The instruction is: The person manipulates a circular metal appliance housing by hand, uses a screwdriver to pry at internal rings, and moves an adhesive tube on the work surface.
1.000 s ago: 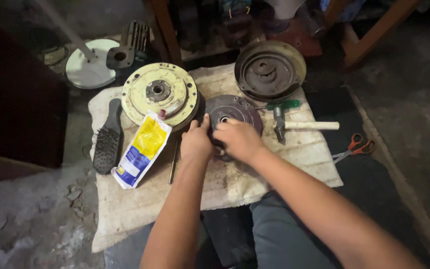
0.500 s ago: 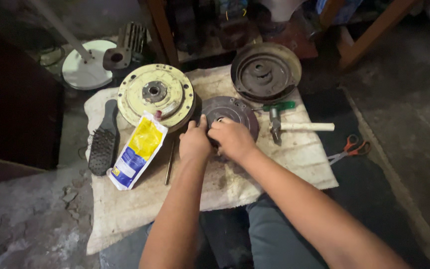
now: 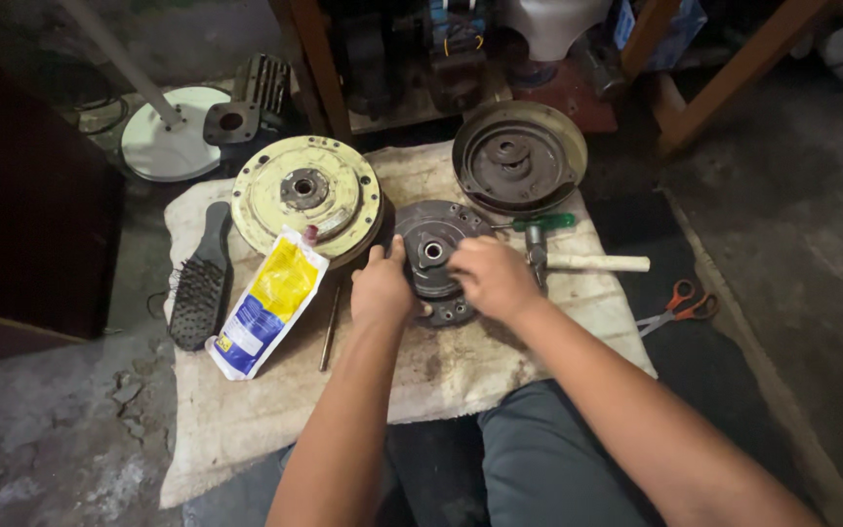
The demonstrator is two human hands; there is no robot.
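Note:
A dark round metal hub plate [image 3: 431, 242] with a centre hole lies on a stained white cloth [image 3: 461, 371]. My left hand [image 3: 382, 286] grips its left rim, thumb up against the edge. My right hand [image 3: 488, 276] rests on its right side, fingers curled over the plate. A pale yellow disc [image 3: 304, 198] leans just to the left of the plate. A rusty dished cover [image 3: 519, 156] sits behind it on the right.
A yellow and blue pouch [image 3: 267, 303] and a thin metal rod [image 3: 329, 328] lie left of my hands. A black brush [image 3: 200, 283] lies at the cloth's left edge. A hammer [image 3: 587, 262], a green screwdriver [image 3: 543, 222] and orange scissors [image 3: 680, 304] lie to the right.
Both hands have stayed on the dark plate, shifting only slightly over it. The view has drifted a little.

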